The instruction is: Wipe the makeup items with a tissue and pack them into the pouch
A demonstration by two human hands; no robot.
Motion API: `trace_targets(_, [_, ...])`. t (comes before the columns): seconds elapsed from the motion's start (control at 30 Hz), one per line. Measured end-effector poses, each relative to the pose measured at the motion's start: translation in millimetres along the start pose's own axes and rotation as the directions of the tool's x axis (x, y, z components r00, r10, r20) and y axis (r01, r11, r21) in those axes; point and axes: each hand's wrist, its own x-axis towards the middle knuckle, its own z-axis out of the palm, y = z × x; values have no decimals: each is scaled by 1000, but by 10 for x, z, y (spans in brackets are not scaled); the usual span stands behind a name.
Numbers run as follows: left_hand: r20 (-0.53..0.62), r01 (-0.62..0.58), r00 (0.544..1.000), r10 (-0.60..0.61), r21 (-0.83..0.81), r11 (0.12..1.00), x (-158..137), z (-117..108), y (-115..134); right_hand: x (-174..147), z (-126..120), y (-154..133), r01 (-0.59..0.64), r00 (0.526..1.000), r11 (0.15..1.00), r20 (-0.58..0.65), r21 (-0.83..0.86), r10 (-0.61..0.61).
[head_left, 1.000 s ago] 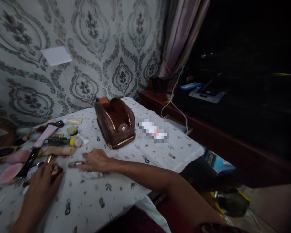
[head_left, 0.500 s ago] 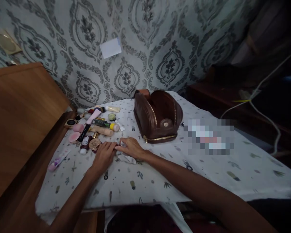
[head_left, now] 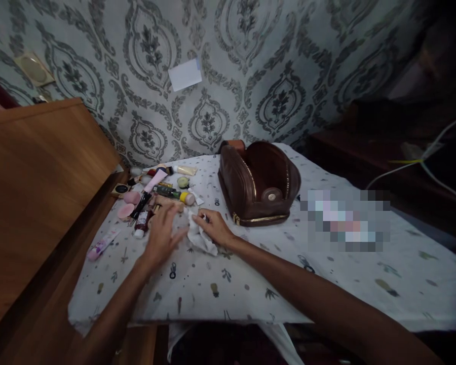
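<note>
On the near side of the brown bag (head_left: 233, 187), the white-covered desk (head_left: 247, 304) stretches toward the person, with both forearms reaching across it. Left of the bag, the left hand (head_left: 161, 235) looks slightly lifted and is blurred, its fingers loosely spread and half curled, with nothing seen in their hold. Half a second ago its fingertips met those of the right hand (head_left: 217, 228); now a gap has opened between them, which leaves the crumpled white cloth (head_left: 202, 242) to the right hand alone. That hand, near the bag's front left corner, has its fingers closed in a pinch on the cloth; something dark shows among them, too little seen to name.

Farther left of the bag lie a purple-and-white tube (head_left: 102, 247) and a dark red bottle (head_left: 142, 221) with a white cap. Deeper along the bag's left side come a pink disc (head_left: 126, 211), a pink sponge (head_left: 131, 197) and a dark green bottle (head_left: 165, 191). The bag itself stands upright, its zipped top gaping; right of it, a masked thing (head_left: 345, 220) cannot be made out. Behind the bag rises the patterned wall (head_left: 209, 121).
</note>
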Motion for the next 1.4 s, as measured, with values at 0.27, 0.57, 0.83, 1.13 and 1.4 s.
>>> trace_targets(0.27, [124,-33,991,46,-106,994,-236,264,208,-40,47,-80,21,987,981,152,191,-51])
trace_targets(0.57, [46,272,954,-297,286,919,-171,-131,-335,-43,79,-36,-5,996,984,91,176,-12])
trace_targets(0.83, [162,232,925,-344,474,849,-195,91,-284,-122,126,-69,166,968,980,207,-109,-141])
trace_targets(1.13, [44,305,942,-334,310,900,-171,170,-201,-115,118,-28,221,954,940,258,-258,-154])
trace_targets(1.4, [7,287,958,-286,-24,958,8,295,276,-105,143,-108,116,973,982,215,-151,-82])
